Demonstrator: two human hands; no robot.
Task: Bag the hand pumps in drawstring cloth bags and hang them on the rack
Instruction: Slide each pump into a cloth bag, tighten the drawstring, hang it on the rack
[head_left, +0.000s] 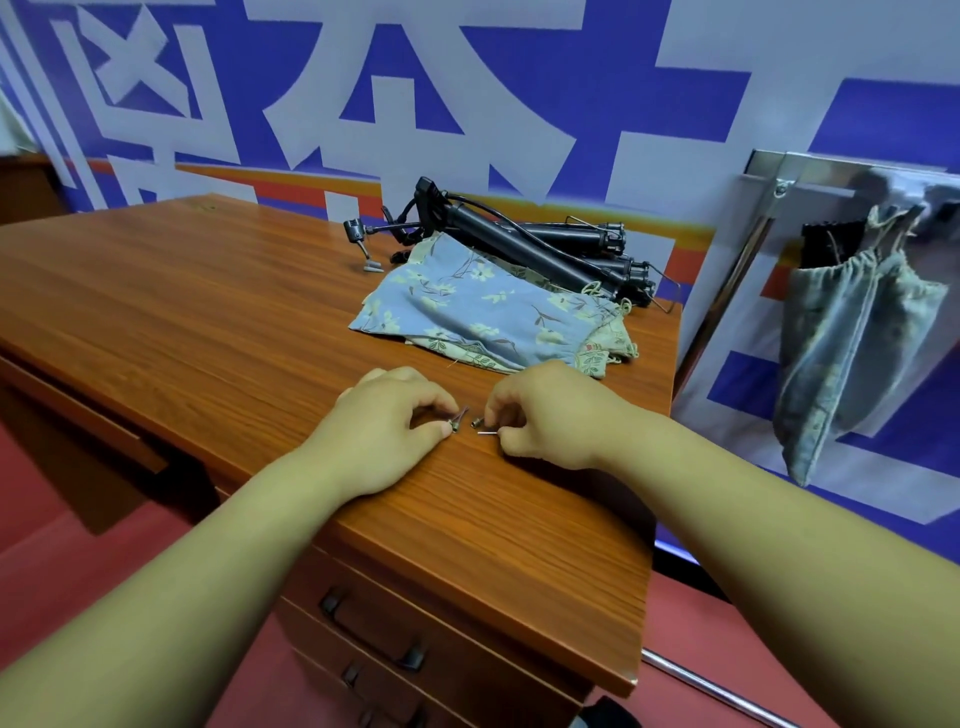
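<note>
Head view: my left hand (387, 426) pinches a small metal fitting (457, 420) between thumb and curled fingertips. My right hand (545, 415) pinches a thin metal pin (487, 432). Both hands rest on the desk (208, 312). Black hand pumps (545, 244) lie stacked behind the floral cloth bags (483, 306). One hung bag (852, 353) is on the rack (779, 171), right.

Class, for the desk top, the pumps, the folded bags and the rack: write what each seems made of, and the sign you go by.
Desk top: wood-grain, likely laminate; streaked brown grain, smooth sheen.
Hand pumps: probably black plastic, matt barrels, with thin wire feet.
Folded bags: woven cloth, floral print, soft creases.
Rack: polished metal, mirror-like reflections.
</note>
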